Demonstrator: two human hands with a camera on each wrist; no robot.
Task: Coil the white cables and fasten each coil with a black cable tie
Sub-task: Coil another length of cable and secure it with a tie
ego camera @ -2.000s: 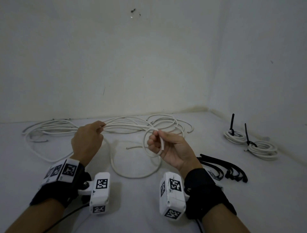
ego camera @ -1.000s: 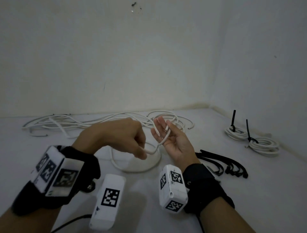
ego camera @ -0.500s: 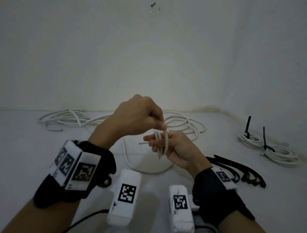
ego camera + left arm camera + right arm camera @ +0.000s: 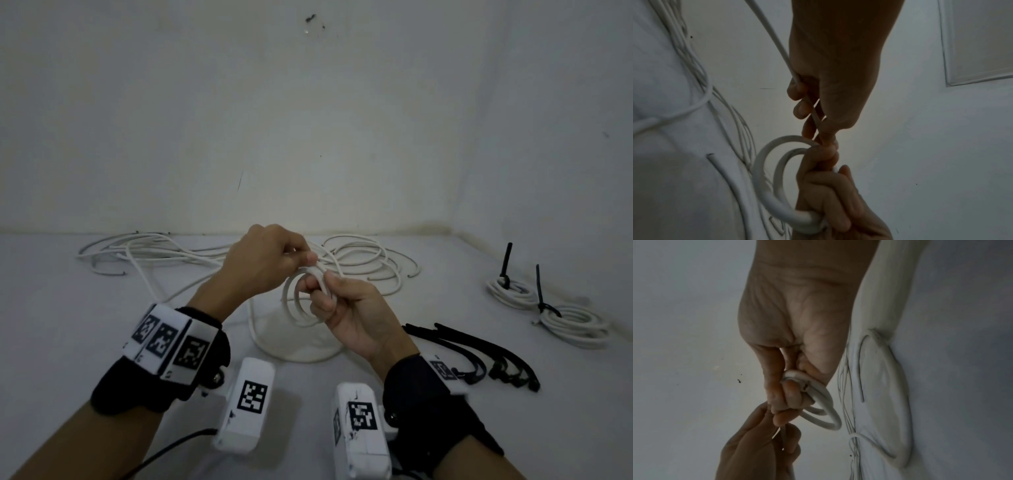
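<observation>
Two small loops of white cable hang from the right hand, pinched at the top so they keep shape above the table. The left hand grips the trailing length, apparently feeding another turn.

Light was dim and flat, with soft shadows beneath both hands; wrist views were darker (grainy, edges bent).
</observation>
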